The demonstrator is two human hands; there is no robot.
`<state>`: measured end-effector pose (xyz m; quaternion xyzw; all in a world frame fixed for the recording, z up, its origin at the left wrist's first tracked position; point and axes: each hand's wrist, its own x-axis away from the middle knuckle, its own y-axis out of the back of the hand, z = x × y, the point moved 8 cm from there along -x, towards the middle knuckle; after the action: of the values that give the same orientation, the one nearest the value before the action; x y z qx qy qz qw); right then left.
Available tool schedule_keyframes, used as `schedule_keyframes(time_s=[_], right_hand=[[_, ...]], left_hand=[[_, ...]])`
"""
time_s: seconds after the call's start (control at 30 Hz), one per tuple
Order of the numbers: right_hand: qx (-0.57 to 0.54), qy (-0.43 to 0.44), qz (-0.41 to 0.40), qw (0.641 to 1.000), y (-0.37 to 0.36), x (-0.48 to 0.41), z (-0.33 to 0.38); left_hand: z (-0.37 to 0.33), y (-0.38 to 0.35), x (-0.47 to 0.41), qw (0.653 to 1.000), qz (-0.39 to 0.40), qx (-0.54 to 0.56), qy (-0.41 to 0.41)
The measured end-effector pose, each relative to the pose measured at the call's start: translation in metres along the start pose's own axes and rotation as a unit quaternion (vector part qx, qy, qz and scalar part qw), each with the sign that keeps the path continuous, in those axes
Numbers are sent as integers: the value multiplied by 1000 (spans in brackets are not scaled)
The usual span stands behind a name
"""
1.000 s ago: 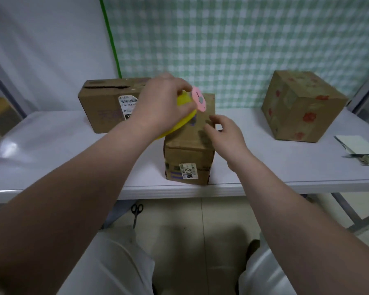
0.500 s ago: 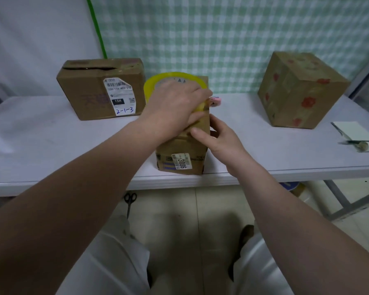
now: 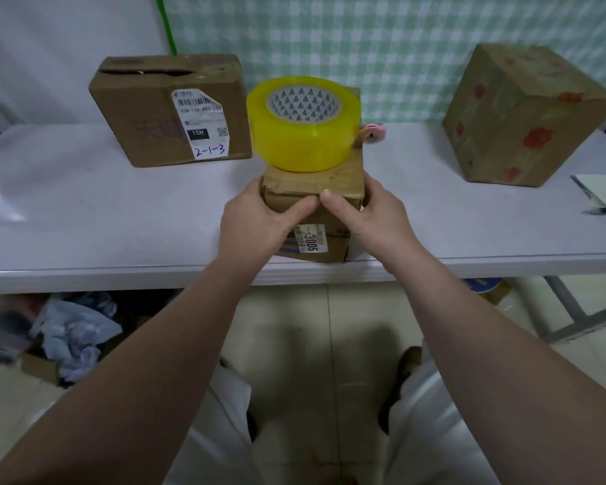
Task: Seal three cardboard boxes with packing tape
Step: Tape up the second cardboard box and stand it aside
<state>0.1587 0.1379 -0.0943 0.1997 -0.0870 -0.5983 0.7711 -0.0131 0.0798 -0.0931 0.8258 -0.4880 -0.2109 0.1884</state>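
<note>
The left hand (image 3: pixel 256 218) clamps the left side of the small box (image 3: pixel 312 183) and the right hand (image 3: pixel 382 218) clamps its right side, with both thumbs pressing its front top edge. The tape roll (image 3: pixel 303 134) lies loose on top of this box. If the box is tilted or turned quickly, I think the roll can slide off.

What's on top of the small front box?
A yellow tape roll lies flat on the small box. The roll covers most of the lid; a pink piece peeks from behind.
</note>
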Motion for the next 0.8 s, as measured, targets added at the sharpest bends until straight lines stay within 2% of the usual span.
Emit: schedule_keyframes(time_s=[0.2, 0.4, 0.53, 0.67, 0.8], right_hand=[[52, 9, -15, 999, 2, -2, -9], [73, 2, 17, 997, 3, -1, -19], [98, -4, 33, 995, 8, -6, -8], [109, -4, 24, 994, 10, -8, -7], [107, 1, 22, 994, 7, -3, -14]], left_hand=[[1, -5, -1, 995, -9, -90, -41], [2, -7, -1, 988, 11, -147, -45], [11, -5, 1, 997, 80, -4, -2], [11, -1, 0, 987, 104, 97, 69], [6, -4, 2, 990, 98, 79, 67]])
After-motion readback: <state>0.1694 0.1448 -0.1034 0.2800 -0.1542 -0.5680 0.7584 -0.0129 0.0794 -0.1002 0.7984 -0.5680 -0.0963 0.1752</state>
